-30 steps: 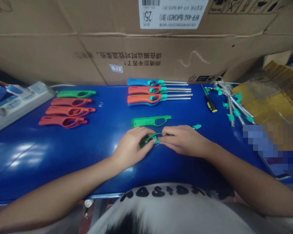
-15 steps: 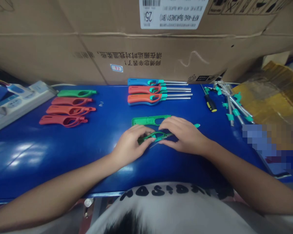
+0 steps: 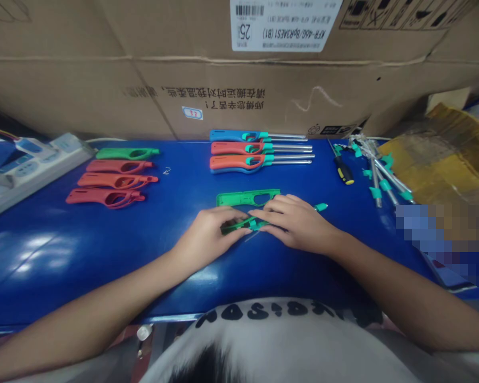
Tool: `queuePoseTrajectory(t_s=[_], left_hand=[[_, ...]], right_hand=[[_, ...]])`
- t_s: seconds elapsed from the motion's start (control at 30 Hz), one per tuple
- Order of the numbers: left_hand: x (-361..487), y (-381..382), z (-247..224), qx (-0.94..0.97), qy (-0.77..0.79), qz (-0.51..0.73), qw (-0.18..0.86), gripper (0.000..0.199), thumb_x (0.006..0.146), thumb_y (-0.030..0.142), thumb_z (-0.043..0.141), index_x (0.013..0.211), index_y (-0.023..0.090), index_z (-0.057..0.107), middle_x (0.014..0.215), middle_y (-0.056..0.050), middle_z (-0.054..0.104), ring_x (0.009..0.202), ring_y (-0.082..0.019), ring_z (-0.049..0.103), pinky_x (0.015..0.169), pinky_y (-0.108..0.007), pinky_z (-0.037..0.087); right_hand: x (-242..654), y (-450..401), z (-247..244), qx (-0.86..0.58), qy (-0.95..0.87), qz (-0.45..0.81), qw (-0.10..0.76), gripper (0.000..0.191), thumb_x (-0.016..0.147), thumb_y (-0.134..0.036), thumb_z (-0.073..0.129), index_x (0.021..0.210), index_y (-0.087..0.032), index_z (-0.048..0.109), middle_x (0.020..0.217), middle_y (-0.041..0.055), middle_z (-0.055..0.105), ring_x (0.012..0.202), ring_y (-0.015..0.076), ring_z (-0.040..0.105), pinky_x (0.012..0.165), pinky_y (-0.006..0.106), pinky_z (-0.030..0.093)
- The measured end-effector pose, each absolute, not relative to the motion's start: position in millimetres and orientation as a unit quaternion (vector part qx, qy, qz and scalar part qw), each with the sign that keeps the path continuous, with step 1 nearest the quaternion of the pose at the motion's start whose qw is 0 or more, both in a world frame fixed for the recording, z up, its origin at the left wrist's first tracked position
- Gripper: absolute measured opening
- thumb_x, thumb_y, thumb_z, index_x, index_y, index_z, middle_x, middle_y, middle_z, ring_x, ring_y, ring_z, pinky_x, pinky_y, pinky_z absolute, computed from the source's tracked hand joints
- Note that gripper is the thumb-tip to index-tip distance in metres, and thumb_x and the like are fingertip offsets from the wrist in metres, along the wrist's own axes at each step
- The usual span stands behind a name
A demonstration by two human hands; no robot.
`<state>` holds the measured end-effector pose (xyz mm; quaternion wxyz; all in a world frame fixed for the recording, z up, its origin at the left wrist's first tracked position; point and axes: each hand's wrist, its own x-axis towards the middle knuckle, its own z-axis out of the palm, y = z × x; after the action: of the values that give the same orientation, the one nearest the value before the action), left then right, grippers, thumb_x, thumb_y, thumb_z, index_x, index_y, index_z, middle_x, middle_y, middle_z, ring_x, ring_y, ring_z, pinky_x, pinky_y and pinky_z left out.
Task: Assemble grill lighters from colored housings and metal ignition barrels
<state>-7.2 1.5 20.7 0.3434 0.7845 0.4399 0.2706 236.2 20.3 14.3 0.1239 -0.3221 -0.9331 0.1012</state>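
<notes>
Between my hands is a green half-shell of a long-nosed gas lighter (image 3: 239,225) with a teal trigger (image 3: 256,224) in it. My left hand (image 3: 211,230) pinches the handle end between thumb and fingers. From the other side, my right hand (image 3: 303,222) grips the lighter near the trigger and hides most of its tube. A teal-collared tip (image 3: 321,207) pokes out beyond the right hand. Just behind the hands lies the matching empty green half-shell (image 3: 239,198), its inner side up.
Several assembled lighters (image 3: 239,162) lie in a row at the back. Green and red handle shells (image 3: 107,198) are at left, beside a white power strip (image 3: 43,165). A screwdriver (image 3: 344,171) and several metal tubes (image 3: 387,181) lie at right. A cardboard box (image 3: 207,74) walls the rear.
My right hand's fingers have shifted left and closed over the trigger area of the green lighter. My left hand has moved slightly left, still pinching the handle.
</notes>
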Motion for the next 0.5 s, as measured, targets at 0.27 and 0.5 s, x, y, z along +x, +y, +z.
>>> queuePoseTrajectory(t_s=[0.27, 0.5], left_hand=[[-13.9, 8.6, 22.1, 0.753, 0.461, 0.252, 0.395, 0.009, 0.087, 0.028, 0.073, 0.091, 0.022, 0.079, 0.093, -0.003, 0.08, 0.081, -0.019, 0.074, 0.073, -0.03, 0.057], [-7.7, 5.8, 23.5, 0.729, 0.476, 0.258, 0.419, 0.009, 0.085, 0.026, 0.073, 0.087, 0.02, 0.08, 0.087, -0.003, 0.079, 0.075, -0.018, 0.071, 0.067, -0.029, 0.053]], right_hand=[[237.3, 20.2, 15.3, -0.307, -0.942, 0.068, 0.119, 0.033, 0.103, -0.032, 0.05, 0.131, -0.021, 0.064, 0.103, 0.0079, 0.07, 0.092, 0.0216, 0.056, 0.078, 0.035, 0.04], [233.8, 19.2, 11.9, -0.308, -0.939, 0.045, 0.143, 0.032, 0.103, -0.039, 0.052, 0.124, -0.02, 0.067, 0.098, 0.0065, 0.07, 0.091, 0.0215, 0.056, 0.076, 0.034, 0.037]])
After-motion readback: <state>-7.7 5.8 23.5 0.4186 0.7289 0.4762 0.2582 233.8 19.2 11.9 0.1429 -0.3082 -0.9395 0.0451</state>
